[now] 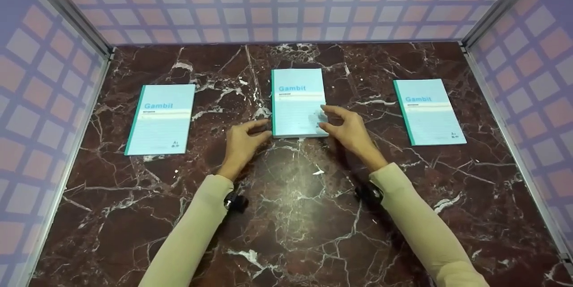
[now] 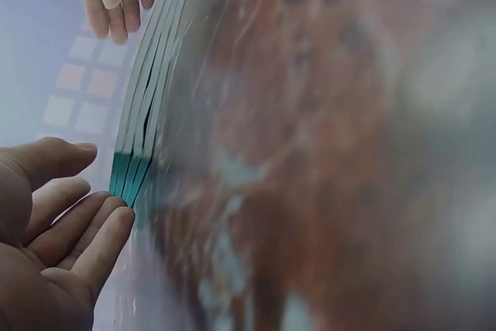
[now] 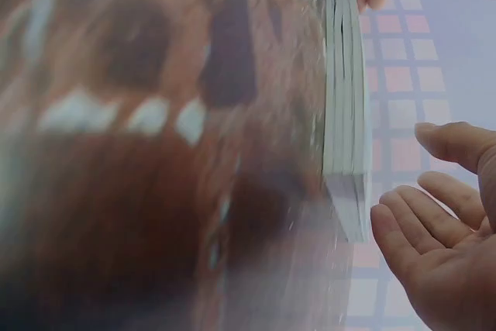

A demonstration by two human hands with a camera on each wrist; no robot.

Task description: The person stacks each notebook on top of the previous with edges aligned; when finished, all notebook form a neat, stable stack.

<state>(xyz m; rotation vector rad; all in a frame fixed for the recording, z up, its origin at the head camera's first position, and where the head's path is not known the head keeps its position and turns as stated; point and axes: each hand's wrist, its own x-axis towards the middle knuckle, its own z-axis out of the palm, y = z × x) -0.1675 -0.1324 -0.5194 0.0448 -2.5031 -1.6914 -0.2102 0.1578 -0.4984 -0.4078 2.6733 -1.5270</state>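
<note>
Out past my left hand (image 1: 241,143), and well apart from it, a left notebook (image 1: 163,121) lies flat on the dark stone table (image 1: 291,233) with its green spine (image 1: 135,119) on the side away from me; nothing needs to hold it, because the table does that. Next comes my left hand, with its thumb and fingers loose and apart, right by the green side of the middle pile of notebooks (image 1: 297,103). It is not squeezing anything, and I cannot tell if my fingertips touch the pile or are only just beside it. The pile sits right between my two hands, a few notebooks thick, lying flat with the top cover facing up so its name can be read. Little gaps show between the layers, so I think having a hand at each side is a good way to mind its edges. On the other side, my right hand (image 1: 351,132) is loose too, with a wide space between thumb and fingers. From my right wrist, my fingers look just beside the white page edges (image 3: 345,83), and I don't see them grab anything. Past my right hand, well apart from it, a right notebook (image 1: 429,112) lies flat and a bit slanted, its green side toward me, which I guess makes it simple to reach.
</note>
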